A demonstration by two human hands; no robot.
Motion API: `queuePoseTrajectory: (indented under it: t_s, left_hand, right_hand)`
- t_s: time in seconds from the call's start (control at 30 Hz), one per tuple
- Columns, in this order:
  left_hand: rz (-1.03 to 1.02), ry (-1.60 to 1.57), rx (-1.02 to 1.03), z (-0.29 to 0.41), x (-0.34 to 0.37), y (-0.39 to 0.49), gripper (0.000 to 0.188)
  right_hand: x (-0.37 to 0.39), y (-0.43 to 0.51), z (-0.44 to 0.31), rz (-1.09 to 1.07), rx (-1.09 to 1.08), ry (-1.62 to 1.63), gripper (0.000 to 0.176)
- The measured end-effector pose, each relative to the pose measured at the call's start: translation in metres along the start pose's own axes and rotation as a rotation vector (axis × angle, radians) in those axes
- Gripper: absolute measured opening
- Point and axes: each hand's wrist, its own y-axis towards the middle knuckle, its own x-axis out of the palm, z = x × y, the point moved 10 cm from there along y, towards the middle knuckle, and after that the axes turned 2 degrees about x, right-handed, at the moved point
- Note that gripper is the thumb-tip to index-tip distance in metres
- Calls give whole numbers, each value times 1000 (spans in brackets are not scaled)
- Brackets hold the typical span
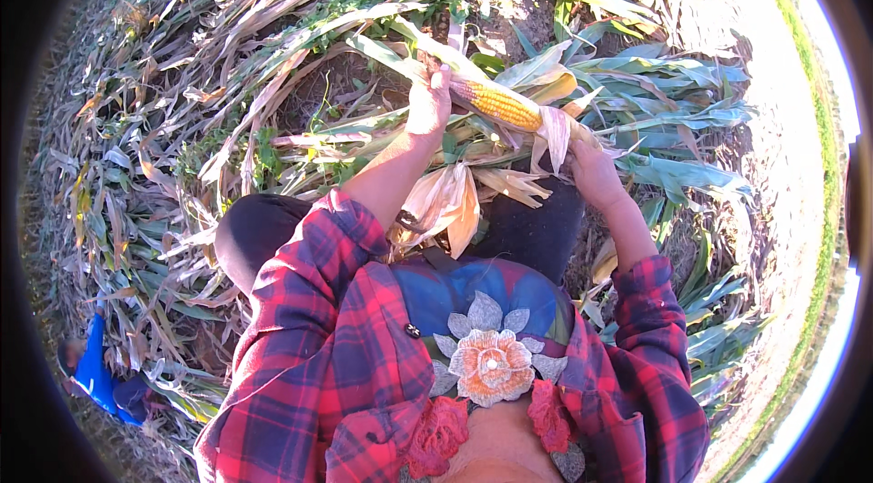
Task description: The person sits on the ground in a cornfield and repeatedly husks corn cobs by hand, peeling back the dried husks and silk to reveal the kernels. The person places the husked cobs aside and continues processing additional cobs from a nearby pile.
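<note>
A corn ear [506,106] with yellow kernels, darker towards its left end, slants between my two hands, its husk partly pulled open. My left hand [431,99] grips the ear's upper left end and the husk leaves and stalk there, thumb up. My right hand [592,166] is closed on the pale husk [558,135] at the ear's lower right end; some of its fingers are hidden. Below the ear, dry empty-looking husks [447,203] spread out between my knees.
Cut corn stalks with dry and green leaves [672,94] lie over the soil ahead and to the right. More dry stalks [170,101] cover the left. A person in blue [99,367] is at the far lower left. A green strip runs along the right edge.
</note>
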Motion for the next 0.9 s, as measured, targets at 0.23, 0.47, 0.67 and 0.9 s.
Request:
queuePoseTrajectory:
  t_s: [0.23,0.47,0.67,0.9]
  left_hand:
    - [6,-289,-236,-4,20,-31,34]
    - [-216,-18,21,28,58,-63,20]
    - [-584,1154,549,-15,17,-127,11]
    - [-699,1390,194,-60,-42,-171,27]
  right_hand:
    - [-142,-4,-132,244,-140,677,50]
    - [-73,33,-149,586,-299,132,31]
    - [-58,93,4,651,123,1159,25]
    - [76,62,148,719,779,2087,45]
